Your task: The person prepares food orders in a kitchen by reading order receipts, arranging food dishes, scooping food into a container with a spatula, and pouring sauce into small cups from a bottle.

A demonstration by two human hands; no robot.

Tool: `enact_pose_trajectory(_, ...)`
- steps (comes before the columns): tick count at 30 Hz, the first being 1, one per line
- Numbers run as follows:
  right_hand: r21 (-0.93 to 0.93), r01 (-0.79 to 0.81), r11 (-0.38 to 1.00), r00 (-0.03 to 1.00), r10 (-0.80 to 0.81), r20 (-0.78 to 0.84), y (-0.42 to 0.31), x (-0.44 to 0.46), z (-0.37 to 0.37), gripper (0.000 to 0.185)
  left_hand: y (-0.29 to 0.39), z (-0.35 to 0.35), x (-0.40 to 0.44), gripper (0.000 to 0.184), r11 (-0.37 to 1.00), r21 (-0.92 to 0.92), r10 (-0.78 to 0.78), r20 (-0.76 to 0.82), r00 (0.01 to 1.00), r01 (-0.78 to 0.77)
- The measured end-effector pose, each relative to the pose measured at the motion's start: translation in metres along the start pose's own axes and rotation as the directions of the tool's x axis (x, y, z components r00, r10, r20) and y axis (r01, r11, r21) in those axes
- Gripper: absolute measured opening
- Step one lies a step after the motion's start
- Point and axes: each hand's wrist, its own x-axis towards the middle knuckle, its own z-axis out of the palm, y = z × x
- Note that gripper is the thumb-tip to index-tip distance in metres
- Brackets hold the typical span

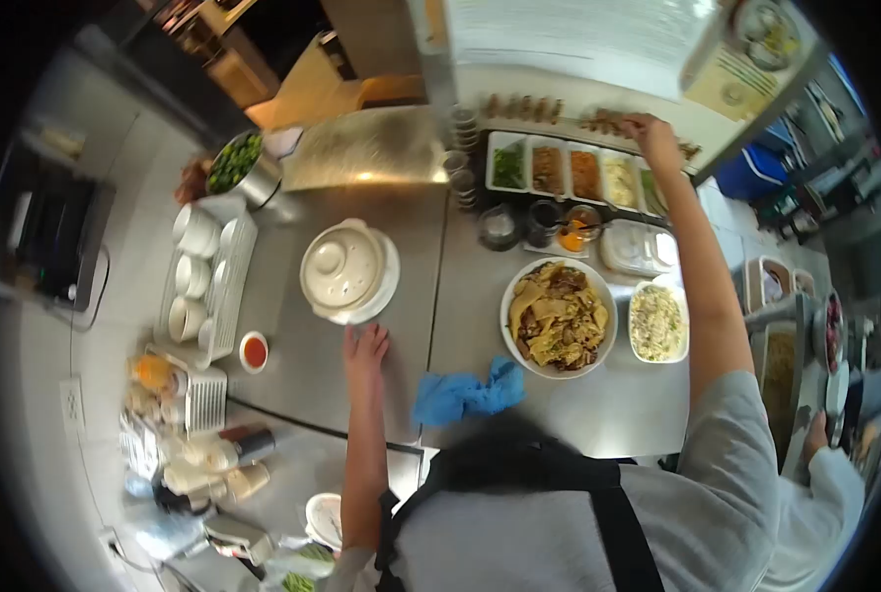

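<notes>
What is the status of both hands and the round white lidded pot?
Left hand open beside round white lidded pot; contact unclear. Right hand extended near wall; grip unclear. Crumpled blue cloth on steel counter.

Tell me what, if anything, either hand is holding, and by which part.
The left hand holds nothing, lying open beside the lidded pot. The right hand is at small brown items; whether it grips one, and where, cannot be told.

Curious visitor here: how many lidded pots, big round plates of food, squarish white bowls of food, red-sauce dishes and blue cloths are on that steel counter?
Lidded pot: 1
Big round plate: 1
Squarish white bowl: 1
Red-sauce dish: 1
Blue cloth: 1
Total: 5
</notes>
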Motion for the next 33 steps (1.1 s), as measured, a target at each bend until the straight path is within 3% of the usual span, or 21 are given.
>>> enact_pose_trajectory(1,-0.005,0.004,1.000,0.999,-0.004,0.038,-0.006,0.003,-0.005,0.022,0.003,0.011,0.009,0.076,1.000,0.021,0.009,-0.018,1.000,-0.009)
enact_pose_trajectory(3,-0.013,0.087,0.996,0.978,-0.088,-0.190,-0.002,0.006,-0.008,0.019,0.013,0.005,0.004,0.077,0.999,0.051,0.002,-0.124,0.992,0.005)
enact_pose_trajectory(4,0.089,-0.290,0.953,0.948,0.298,-0.107,-0.046,-0.003,-0.032,0.020,0.019,0.010,0.004,0.077,0.998,0.057,-0.020,-0.173,0.985,0.031)
enact_pose_trajectory(5,0.264,-0.276,0.924,0.937,0.320,-0.138,-0.064,-0.012,-0.037,0.022,0.022,0.012,0.005,0.077,0.996,0.061,-0.043,-0.222,0.974,0.058)
enact_pose_trajectory(7,0.593,-0.210,0.777,0.962,0.273,-0.016,-0.107,-0.038,-0.009,0.023,0.020,0.007,0.009,0.075,0.998,0.053,-0.022,-0.215,0.976,0.034)
enact_pose_trajectory(8,0.732,-0.228,0.642,0.973,0.183,0.143,-0.149,-0.060,0.012,0.023,0.018,0.004,0.012,0.074,0.998,0.052,-0.014,-0.202,0.979,0.025)
enact_pose_trajectory(10,0.726,-0.382,0.571,0.902,0.060,0.428,-0.232,-0.099,0.060,0.020,0.013,0.003,0.028,0.070,0.997,0.072,0.024,-0.197,0.980,-0.010)
enact_pose_trajectory(11,0.552,-0.437,0.710,0.847,0.119,0.518,-0.266,-0.111,0.084,0.021,0.011,0.003,0.032,0.068,0.996,0.082,0.043,-0.189,0.981,-0.028)
enact_pose_trajectory(12,0.561,-0.394,0.728,0.865,0.087,0.495,-0.274,-0.123,0.130,0.022,0.011,0.006,0.034,0.066,0.998,0.057,0.026,-0.217,0.976,-0.014)
enact_pose_trajectory(17,0.584,-0.696,0.417,0.714,0.318,0.624,-0.309,-0.140,0.237,0.028,0.013,0.012,0.035,0.058,0.999,-0.028,0.010,-0.268,0.963,-0.018)
enact_pose_trajectory(20,0.561,-0.799,0.215,0.601,0.307,0.738,-0.306,-0.145,0.254,0.031,0.014,0.020,0.043,0.059,0.998,-0.064,0.009,-0.286,0.958,-0.029)
enact_pose_trajectory(23,0.494,-0.742,0.453,0.640,0.261,0.723,-0.316,-0.167,0.185,0.035,0.018,0.034,0.066,0.057,0.991,-0.113,0.024,-0.363,0.932,-0.070)
enact_pose_trajectory(25,0.487,-0.646,0.587,0.641,0.072,0.764,-0.300,-0.212,0.138,0.036,0.013,0.035,0.101,0.052,0.979,-0.104,0.122,-0.387,0.914,-0.175)
enact_pose_trajectory(26,0.497,-0.689,0.527,0.577,-0.016,0.817,-0.286,-0.243,0.119,0.031,0.002,0.029,0.126,0.051,0.966,-0.092,0.187,-0.395,0.899,-0.241)
enact_pose_trajectory(27,0.356,-0.696,0.624,0.440,-0.021,0.898,-0.288,-0.257,0.073,0.029,0.004,0.028,0.144,0.051,0.964,-0.089,0.200,-0.384,0.901,-0.252)
enact_pose_trajectory(28,0.364,-0.730,0.578,0.399,-0.071,0.914,-0.268,-0.292,0.052,0.027,0.008,0.026,0.161,0.050,0.960,-0.087,0.216,-0.376,0.901,-0.266)
enact_pose_trajectory(30,0.256,-0.903,0.346,0.309,0.106,0.945,-0.245,-0.354,0.007,0.026,0.017,0.017,0.193,0.061,0.975,-0.119,0.143,-0.310,0.940,-0.187)
enact_pose_trajectory(31,0.263,-0.915,0.305,0.337,0.221,0.915,-0.234,-0.382,-0.011,0.026,0.023,0.018,0.202,0.061,0.982,-0.110,0.110,-0.317,0.942,-0.151)
enact_pose_trajectory(33,0.328,-0.945,0.003,0.304,0.384,0.872,-0.215,-0.417,-0.030,0.040,0.035,0.014,0.217,0.061,0.987,-0.137,0.034,-0.313,0.949,-0.080)
